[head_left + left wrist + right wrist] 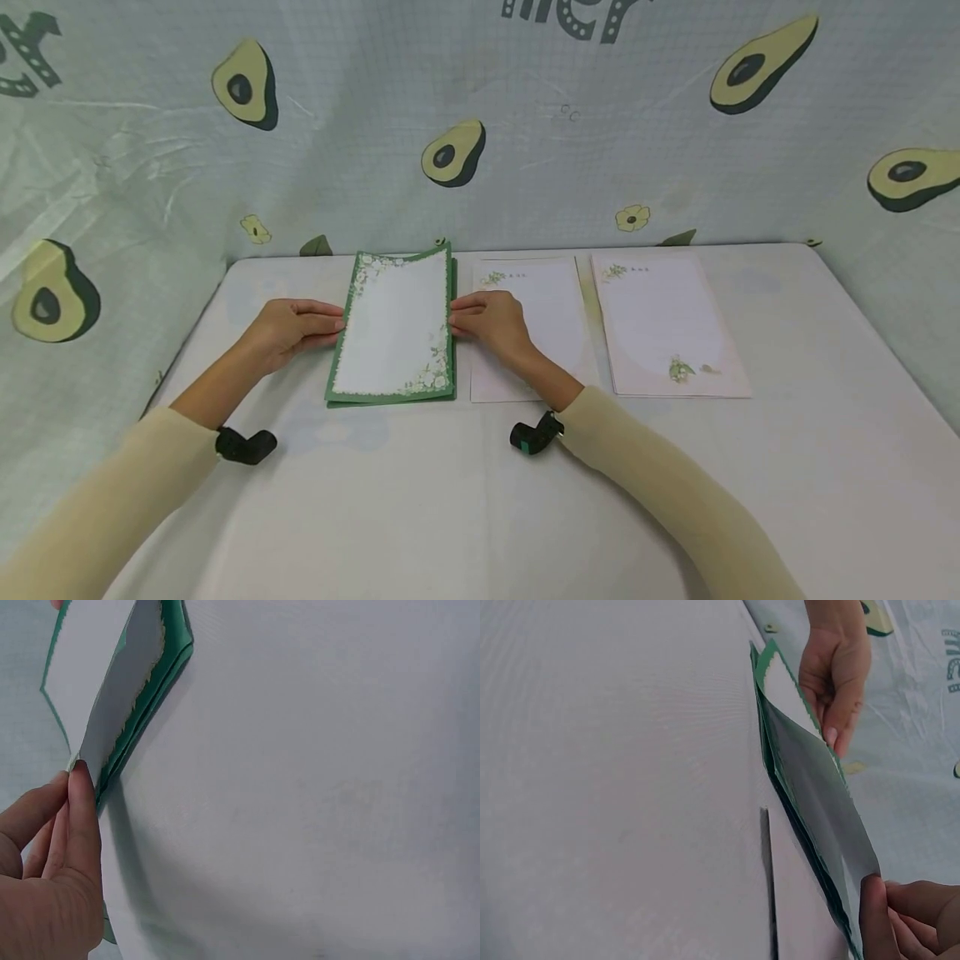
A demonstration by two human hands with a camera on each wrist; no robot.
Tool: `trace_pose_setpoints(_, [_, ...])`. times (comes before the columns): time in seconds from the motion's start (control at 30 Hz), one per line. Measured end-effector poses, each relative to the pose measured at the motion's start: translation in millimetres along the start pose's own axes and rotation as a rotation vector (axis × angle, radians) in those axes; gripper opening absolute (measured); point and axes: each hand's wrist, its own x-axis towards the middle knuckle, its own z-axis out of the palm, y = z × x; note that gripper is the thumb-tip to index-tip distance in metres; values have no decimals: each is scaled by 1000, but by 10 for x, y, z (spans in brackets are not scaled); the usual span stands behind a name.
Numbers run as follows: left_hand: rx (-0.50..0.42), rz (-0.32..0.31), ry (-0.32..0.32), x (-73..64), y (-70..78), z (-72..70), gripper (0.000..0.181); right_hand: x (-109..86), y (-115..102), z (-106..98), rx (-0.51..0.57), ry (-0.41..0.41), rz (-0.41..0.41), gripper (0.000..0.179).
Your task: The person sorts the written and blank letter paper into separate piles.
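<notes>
Both hands hold a sheet of letter paper [390, 325] with a green border and white flowers, lifted off a stack of similar green-edged sheets [178, 634]. My left hand [296, 329] pinches its left edge between thumb and fingers. On the opposite side my right hand [495, 323] pinches the right edge. The right wrist view shows the raised sheet [825, 795] bowed, its pale underside facing the camera. A gap separates it from the stack below. Beneath my right forearm lies a pale pink sheet pile [551, 308], partly covered by the hand.
Another pink floral stack [667, 325] lies to the right on the white-covered table [420, 500]. A pale curtain with avocado prints [337, 150] hangs behind the table. Black wrist cameras [246, 446] are worn at both cuffs.
</notes>
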Motion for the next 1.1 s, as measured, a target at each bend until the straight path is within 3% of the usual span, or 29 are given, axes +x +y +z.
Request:
trace_pose_setpoints(0.33, [24, 30, 12, 53, -96, -14, 47, 14, -6, 2, -82, 6, 17, 16])
trace_pose_setpoints(1.1, [120, 53, 28, -8, -81, 22, 44, 91, -66, 15, -191, -45, 67, 18])
